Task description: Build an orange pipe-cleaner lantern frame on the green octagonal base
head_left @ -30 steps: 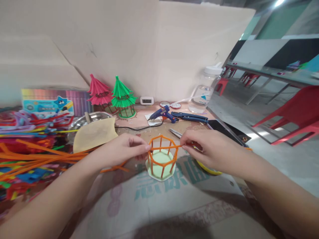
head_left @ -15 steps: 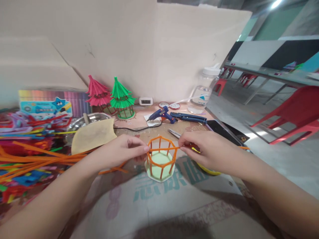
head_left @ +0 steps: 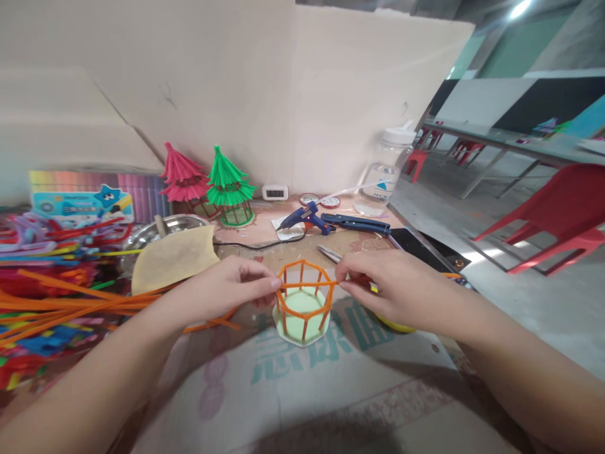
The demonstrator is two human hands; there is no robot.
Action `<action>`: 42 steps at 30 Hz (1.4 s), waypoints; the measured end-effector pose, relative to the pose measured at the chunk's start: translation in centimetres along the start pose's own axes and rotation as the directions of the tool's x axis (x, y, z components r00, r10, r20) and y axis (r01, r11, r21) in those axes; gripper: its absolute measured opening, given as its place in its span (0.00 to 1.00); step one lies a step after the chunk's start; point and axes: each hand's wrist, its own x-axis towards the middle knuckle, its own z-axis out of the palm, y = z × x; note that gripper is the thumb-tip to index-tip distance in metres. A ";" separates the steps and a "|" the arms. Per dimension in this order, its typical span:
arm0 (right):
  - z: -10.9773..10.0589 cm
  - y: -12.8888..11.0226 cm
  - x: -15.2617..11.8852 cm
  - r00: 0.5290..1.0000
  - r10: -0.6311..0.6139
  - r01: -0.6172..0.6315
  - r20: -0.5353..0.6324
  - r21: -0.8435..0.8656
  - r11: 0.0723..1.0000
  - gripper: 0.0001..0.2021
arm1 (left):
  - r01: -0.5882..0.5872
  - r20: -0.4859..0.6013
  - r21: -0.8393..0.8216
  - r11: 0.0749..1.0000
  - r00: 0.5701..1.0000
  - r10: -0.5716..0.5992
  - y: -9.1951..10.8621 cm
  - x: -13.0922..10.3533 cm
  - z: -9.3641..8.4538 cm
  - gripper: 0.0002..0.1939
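An orange pipe cleaner [head_left: 306, 285] lies straight across the top of a small eight-sided orange frame [head_left: 300, 314]. My left hand [head_left: 236, 287] pinches it with thumb and fingertips at the left rim. At the right rim, my right hand [head_left: 387, 284] grips it between thumb and index finger. The frame has short upright posts and stands on a pale green base [head_left: 303, 302] with a white edge. Behind the right hand, scissors are partly hidden; their blades [head_left: 329, 253] and a yellow handle [head_left: 394, 325] show.
Orange pipe cleaners [head_left: 70, 304] and a multicoloured heap lie left, near a metal bowl [head_left: 182, 221] and tan sheet [head_left: 174, 255]. Behind are green [head_left: 229, 180] and pink [head_left: 182, 173] model pavilions, a blue glue gun [head_left: 300, 216], blue pliers [head_left: 354, 223], and a water bottle [head_left: 380, 180].
The view has shifted slightly, so most things sit a little further left. My right hand is marginally closer to the frame's rim. Both pinches stay closed.
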 end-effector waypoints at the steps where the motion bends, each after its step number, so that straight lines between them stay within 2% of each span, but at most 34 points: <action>1: 0.0 0.0 0.0 1.000 0.004 -0.004 0.003 -0.002 1.000 0.06 | -0.003 -0.001 0.000 1.000 1.000 0.003 0.0 0.0 0.0 0.20; 13: 0.5 0.0 0.2 1.000 -0.006 0.006 -0.001 0.000 1.000 0.04 | 0.001 -0.030 0.006 1.000 1.000 -0.001 -0.2 0.0 0.1 0.20; 19: 0.6 0.1 0.3 0.997 -0.051 0.053 -0.054 0.046 0.998 0.04 | -0.025 -0.042 0.002 1.000 0.999 0.025 -0.3 0.0 0.2 0.19; 33: 1.1 -0.8 0.6 0.999 0.037 -0.035 -0.029 0.048 0.998 0.03 | -0.052 -0.068 -0.018 0.998 0.996 0.051 -0.3 0.1 0.2 0.17; 42: 1.2 -0.7 0.5 0.998 0.061 -0.059 -0.025 0.060 0.996 0.03 | -0.034 -0.045 0.007 0.999 0.998 0.034 -0.5 -0.1 0.1 0.20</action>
